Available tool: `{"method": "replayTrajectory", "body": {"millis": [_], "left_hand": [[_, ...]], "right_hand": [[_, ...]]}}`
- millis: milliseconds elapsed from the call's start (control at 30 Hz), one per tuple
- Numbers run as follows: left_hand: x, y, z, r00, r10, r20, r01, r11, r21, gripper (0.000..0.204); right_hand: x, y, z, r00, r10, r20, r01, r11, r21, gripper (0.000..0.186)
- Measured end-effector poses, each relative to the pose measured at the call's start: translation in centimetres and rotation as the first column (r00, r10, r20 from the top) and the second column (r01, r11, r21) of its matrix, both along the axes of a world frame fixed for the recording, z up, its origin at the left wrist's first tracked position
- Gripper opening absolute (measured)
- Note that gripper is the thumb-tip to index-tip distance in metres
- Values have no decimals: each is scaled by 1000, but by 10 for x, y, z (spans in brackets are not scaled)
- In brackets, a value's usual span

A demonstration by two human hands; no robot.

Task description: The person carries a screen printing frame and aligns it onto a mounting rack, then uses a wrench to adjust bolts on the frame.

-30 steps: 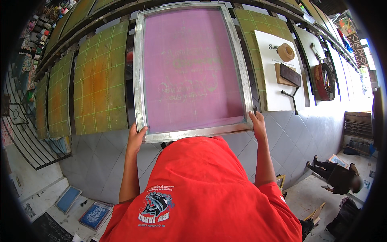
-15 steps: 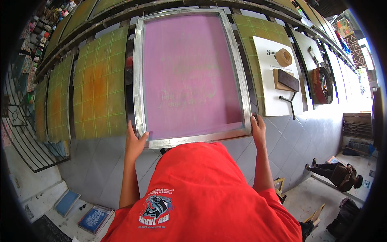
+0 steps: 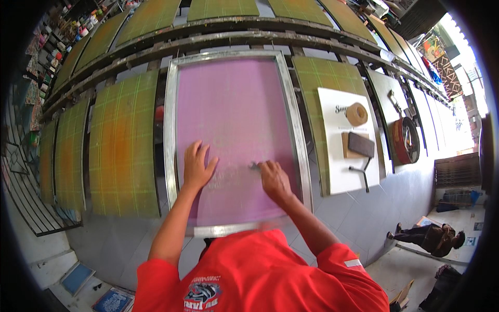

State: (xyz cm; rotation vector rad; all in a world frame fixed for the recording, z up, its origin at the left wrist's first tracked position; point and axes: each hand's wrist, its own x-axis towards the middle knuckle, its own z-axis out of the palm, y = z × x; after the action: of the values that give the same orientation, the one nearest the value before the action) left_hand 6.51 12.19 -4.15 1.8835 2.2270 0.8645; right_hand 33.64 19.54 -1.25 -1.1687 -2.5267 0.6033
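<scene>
A silk screen (image 3: 228, 99) with a purple-pink mesh and faint green lettering lies before me in its silvery metal frame (image 3: 172, 130). My left hand (image 3: 197, 167) rests on the mesh left of the lettering, fingers stretched out and thumb apart, holding nothing. Right of the lettering, my right hand (image 3: 275, 182) is closed round a small grey metal tool that looks like a wrench (image 3: 253, 166). Only its tip shows at the fingertips, over the mesh; the rest is hidden in the hand, and motion blurs it a little.
Green-yellow printing boards (image 3: 125, 145) flank the screen. To the right, a white sheet (image 3: 338, 171) carries a tape roll (image 3: 357, 114), a dark block (image 3: 360, 144) and a bent black rod (image 3: 366, 177). Beyond stands a round reddish tin (image 3: 404, 140). A person (image 3: 434, 239) is at the far right.
Both hands have left the near corners of the frame and come onto the mesh. A small grey tool now shows in my right hand. The screen appears lower in view.
</scene>
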Motion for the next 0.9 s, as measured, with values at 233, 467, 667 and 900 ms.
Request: {"method": "replayTrajectory", "body": {"millis": [233, 467, 667, 900], "left_hand": [[7, 2, 15, 999, 25, 33, -23, 998, -53, 51], [4, 10, 11, 1000, -11, -7, 10, 994, -106, 53], [2, 8, 11, 1000, 22, -2, -22, 987, -157, 55], [4, 8, 10, 999, 40, 3, -39, 983, -182, 55]], "right_hand": [[-28, 103, 20, 981, 73, -180, -71, 997, 20, 39], [-116, 440, 17, 811, -506, -293, 538, 842, 38, 46], [-145, 515, -24, 815, -562, 143, 575, 814, -77, 51], [-154, 505, -31, 809, -587, 38, 588, 808, -37, 36]]}}
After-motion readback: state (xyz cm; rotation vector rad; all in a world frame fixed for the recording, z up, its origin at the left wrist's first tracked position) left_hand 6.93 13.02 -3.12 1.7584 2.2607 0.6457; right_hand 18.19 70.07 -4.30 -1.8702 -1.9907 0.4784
